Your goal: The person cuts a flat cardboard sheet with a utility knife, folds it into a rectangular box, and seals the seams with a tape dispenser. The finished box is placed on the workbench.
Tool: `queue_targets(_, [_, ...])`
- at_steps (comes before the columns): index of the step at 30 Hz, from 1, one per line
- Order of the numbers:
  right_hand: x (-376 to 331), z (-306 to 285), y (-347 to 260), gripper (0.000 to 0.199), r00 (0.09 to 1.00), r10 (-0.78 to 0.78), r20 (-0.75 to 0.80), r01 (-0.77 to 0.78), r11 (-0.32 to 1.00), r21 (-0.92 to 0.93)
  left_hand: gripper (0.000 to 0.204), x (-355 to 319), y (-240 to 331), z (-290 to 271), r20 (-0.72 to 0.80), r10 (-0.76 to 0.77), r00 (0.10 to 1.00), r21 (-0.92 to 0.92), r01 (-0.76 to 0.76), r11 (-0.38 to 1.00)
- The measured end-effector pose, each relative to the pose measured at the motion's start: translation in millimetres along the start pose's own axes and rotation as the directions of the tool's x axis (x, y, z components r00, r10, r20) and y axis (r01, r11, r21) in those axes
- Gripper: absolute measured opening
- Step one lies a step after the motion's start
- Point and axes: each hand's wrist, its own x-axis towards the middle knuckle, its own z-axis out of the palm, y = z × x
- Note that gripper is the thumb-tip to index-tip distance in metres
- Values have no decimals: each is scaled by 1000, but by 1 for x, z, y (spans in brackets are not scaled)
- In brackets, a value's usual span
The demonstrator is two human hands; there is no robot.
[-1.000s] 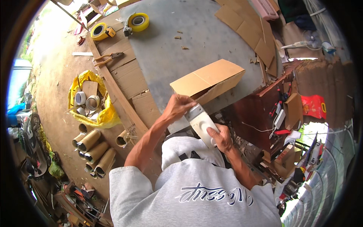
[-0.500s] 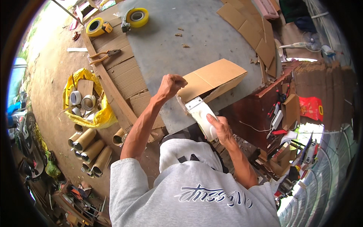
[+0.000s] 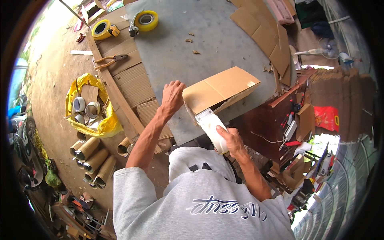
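A flat brown cardboard box (image 3: 222,89) lies on the grey tabletop (image 3: 192,44), its open end toward me. My left hand (image 3: 173,97) rests on the box's near left corner, fingers curled over the edge. My right hand (image 3: 228,139) grips a white rectangular packet (image 3: 210,124) whose far end sits at the box's opening.
Two yellow tape rolls (image 3: 146,20) on dispensers and pliers (image 3: 110,60) lie at the table's far left. A yellow bag (image 3: 102,124) with tape rolls and several cardboard tubes (image 3: 94,160) sit on the ground to the left. Cardboard sheets (image 3: 264,32) lie at the back right. Cluttered shelves (image 3: 304,132) stand to the right.
My left hand let go of the white packet and moved up onto the box's corner. My right hand pushed the packet toward the box's opening.
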Motion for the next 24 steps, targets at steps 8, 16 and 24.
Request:
queue_targets(8, [3,1,-10,54,998,56,18,-57,997,53,92,-68,68,-4,34,177,984,-482,-139,865])
queue_targets(16, [-5,6,-21,56,999,31,7,-31,999,-41,78,-56,65,38,-153,93,984,-302,-136,944])
queue_targets(24, [1,3,12,52,992,-108,-71,98,987,-124,76,-52,62,49,-186,76,980,-336,-137,932])
